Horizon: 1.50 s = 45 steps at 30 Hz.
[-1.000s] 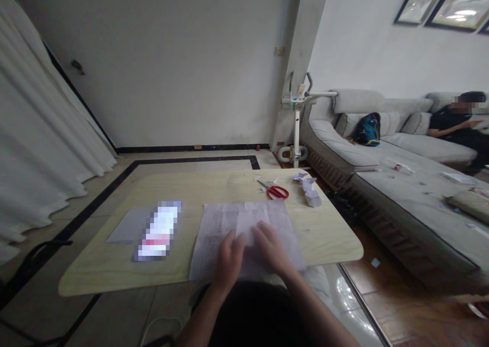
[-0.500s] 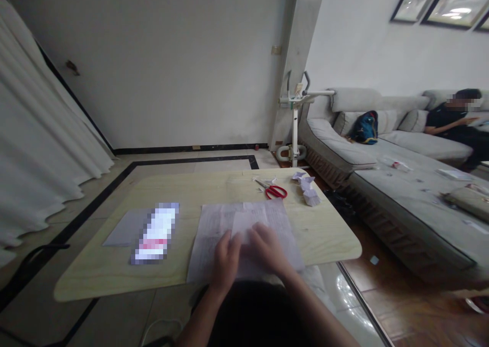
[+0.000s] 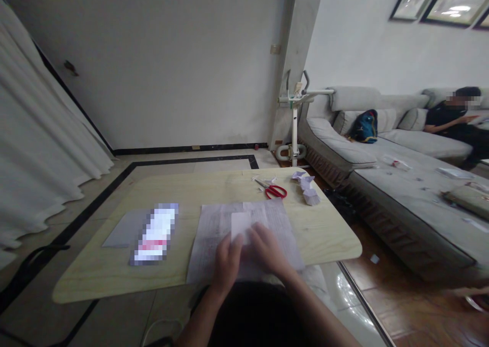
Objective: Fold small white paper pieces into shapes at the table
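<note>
Little white paper (image 3: 240, 221) is pinched by the left hand (image 3: 227, 258), lower center of frame; right hand (image 3: 267, 247) is curled beside it, pinch can't be made out.

left hand (image 3: 227, 259) + right hand (image 3: 268, 247): holding small white paper (image 3: 240, 222) | printed sheet (image 3: 214, 224) beneath | red-handled scissors (image 3: 275, 191) near its far edge

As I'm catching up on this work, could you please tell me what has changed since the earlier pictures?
Little: the scene sits slightly further left in the picture, apparently from camera shift. The small white paper at the left hand and right hand looks sharper; nothing was visibly taken hold of or let go. The scissors, printed sheet and folded paper pieces stayed put.
</note>
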{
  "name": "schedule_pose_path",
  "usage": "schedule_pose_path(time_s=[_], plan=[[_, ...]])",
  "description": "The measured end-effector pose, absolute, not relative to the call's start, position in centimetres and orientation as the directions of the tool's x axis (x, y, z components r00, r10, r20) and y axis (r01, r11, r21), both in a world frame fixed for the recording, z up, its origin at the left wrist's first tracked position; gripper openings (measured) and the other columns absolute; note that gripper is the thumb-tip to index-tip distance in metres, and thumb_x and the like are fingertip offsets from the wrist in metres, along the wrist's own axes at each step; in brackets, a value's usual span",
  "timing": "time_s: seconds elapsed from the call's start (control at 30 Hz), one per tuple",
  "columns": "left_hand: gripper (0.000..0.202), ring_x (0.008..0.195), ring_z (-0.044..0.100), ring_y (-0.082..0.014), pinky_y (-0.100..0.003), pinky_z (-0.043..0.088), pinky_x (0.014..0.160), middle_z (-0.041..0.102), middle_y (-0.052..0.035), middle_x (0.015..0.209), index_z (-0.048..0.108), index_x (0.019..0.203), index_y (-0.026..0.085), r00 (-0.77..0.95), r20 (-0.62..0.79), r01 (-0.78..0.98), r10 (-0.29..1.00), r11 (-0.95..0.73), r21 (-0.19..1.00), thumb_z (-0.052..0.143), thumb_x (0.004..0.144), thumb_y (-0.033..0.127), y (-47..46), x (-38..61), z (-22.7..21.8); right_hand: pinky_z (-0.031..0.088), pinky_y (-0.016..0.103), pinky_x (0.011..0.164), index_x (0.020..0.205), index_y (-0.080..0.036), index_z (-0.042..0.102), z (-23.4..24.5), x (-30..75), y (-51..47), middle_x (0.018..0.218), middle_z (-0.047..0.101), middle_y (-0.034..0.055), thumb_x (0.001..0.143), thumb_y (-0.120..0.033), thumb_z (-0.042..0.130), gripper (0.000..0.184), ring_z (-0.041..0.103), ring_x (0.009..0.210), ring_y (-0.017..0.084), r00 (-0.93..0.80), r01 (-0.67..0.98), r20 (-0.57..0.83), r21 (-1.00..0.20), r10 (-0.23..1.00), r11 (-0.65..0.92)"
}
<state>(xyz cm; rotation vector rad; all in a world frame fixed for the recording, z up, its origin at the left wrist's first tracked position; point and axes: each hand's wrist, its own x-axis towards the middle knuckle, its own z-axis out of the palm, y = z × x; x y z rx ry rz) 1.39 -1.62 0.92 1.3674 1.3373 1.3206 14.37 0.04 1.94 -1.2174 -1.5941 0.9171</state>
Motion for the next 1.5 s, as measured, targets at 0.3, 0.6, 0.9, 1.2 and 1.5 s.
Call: schedule_pose_path(time_s=[0.3,0.6,0.9,1.2,1.5], plan=[[0.030,0.078,0.067,-0.0252,-0.033,0.053,0.073,0.072,-0.0089,0.080,0.067,0.083,0.015,-0.143,0.148,0.186,0.979,-0.120,0.975,0.054,0.084,0.041,-1.6,1.3,1.1,0.033,0.023,0.054,0.064,-0.019,0.044,1.8,14.4,0.0,0.062,0.047,-0.0032,0.090,-0.031,0.045,0.028,0.042,0.060,0.012,-0.125,0.283,0.199,-0.932,0.972,0.227],[0.032,0.077,0.067,-0.0249,-0.031,0.052,0.070,0.071,-0.0086,0.077,0.066,0.080,0.015,-0.157,0.126,0.190,0.979,-0.095,0.977,0.054,0.083,0.045,-1.6,1.3,1.5,0.033,0.023,0.054,0.065,-0.018,0.045,2.0,14.4,-0.2,0.061,0.048,-0.0031,0.090,-0.028,0.045,0.027,0.043,0.059,0.012,-0.138,0.304,0.214,-0.920,0.967,0.248],[0.031,0.069,0.066,-0.0227,-0.029,0.051,0.065,0.070,-0.0065,0.069,0.065,0.075,0.016,-0.161,0.140,0.206,0.977,-0.106,0.973,0.054,0.084,0.043,-1.6,1.4,1.3,0.029,0.024,0.052,0.065,-0.020,0.041,1.6,14.3,0.1,0.061,0.047,-0.0035,0.091,-0.026,0.042,0.027,0.040,0.056,0.012,-0.158,0.355,0.226,-0.895,0.961,0.269],[0.031,0.071,0.067,-0.0229,-0.029,0.052,0.066,0.070,-0.0060,0.070,0.068,0.080,0.015,-0.176,0.121,0.168,0.977,-0.092,0.982,0.054,0.084,0.043,-1.5,1.4,1.6,0.028,0.023,0.050,0.062,-0.019,0.041,1.8,14.3,0.0,0.057,0.046,-0.0038,0.090,-0.026,0.043,0.029,0.038,0.054,0.011,-0.174,0.373,0.228,-0.885,0.958,0.279],[0.035,0.064,0.064,-0.0209,-0.028,0.050,0.058,0.068,-0.0049,0.065,0.065,0.074,0.016,-0.135,0.047,0.198,0.990,-0.020,0.980,0.054,0.082,0.048,-1.8,1.0,1.6,0.039,0.025,0.060,0.070,-0.019,0.052,3.4,16.1,-0.8,0.068,0.057,0.0000,0.097,-0.028,0.034,0.033,0.049,0.063,0.013,-0.263,0.409,0.238,-0.850,0.935,0.331]])
